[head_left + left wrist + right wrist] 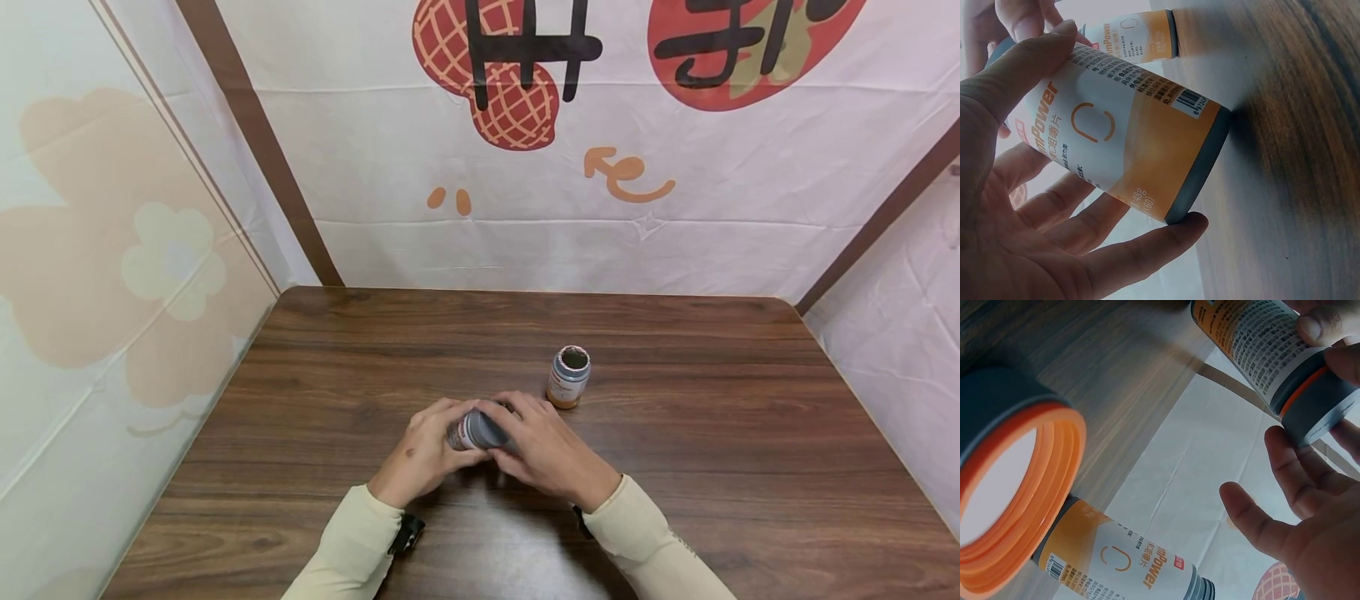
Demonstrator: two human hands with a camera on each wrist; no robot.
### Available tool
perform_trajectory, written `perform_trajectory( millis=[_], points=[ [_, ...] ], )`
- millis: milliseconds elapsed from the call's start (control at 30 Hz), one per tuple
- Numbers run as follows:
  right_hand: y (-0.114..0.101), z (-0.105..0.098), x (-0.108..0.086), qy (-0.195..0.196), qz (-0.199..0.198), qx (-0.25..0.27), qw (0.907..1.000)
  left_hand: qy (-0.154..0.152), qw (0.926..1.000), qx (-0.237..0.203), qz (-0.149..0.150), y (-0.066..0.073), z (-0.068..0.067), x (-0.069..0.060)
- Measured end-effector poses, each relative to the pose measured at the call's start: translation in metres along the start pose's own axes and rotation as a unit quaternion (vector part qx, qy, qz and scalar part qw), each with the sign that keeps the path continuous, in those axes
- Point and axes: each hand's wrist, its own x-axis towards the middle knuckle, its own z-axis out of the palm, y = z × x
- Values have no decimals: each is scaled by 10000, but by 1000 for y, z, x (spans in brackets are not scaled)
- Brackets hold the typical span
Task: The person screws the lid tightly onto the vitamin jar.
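Head view: pinching a tilted bottle [464,431] with left grip [426,452], its cap [1321,409] with right grip [551,448], near uncapped bottle [567,385] just beyond.

A wooden table [675,467] spreads beneath the fingers; an open jar [567,385] stands upright just beyond the right fingers [1291,467].

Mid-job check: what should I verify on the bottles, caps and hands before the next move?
1. Held bottle gripped by left hand: ok, thumb and fingers span its body.
2. Right hand on the cap: ok, fingers at its edge.
3. Cap fully tight: cannot tell; an orange ring shows beneath it.
4. Standing bottle upright: ok.
5. Standing bottle closed: not ok, its mouth is open.
6. Loose cap located: ok, in the right wrist view.
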Motion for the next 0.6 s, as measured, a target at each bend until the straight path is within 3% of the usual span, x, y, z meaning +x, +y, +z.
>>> perform_trajectory(
  millis=[333, 600],
  points=[
    [1, 1, -1, -23, 121, -51, 9999, -106, 9994, -39, -332, 2, 0, 1],
    [3, 2, 0, 207, -468, -172, 9985, -83, 9999, 20, -105, 0, -1, 0]
  ],
)
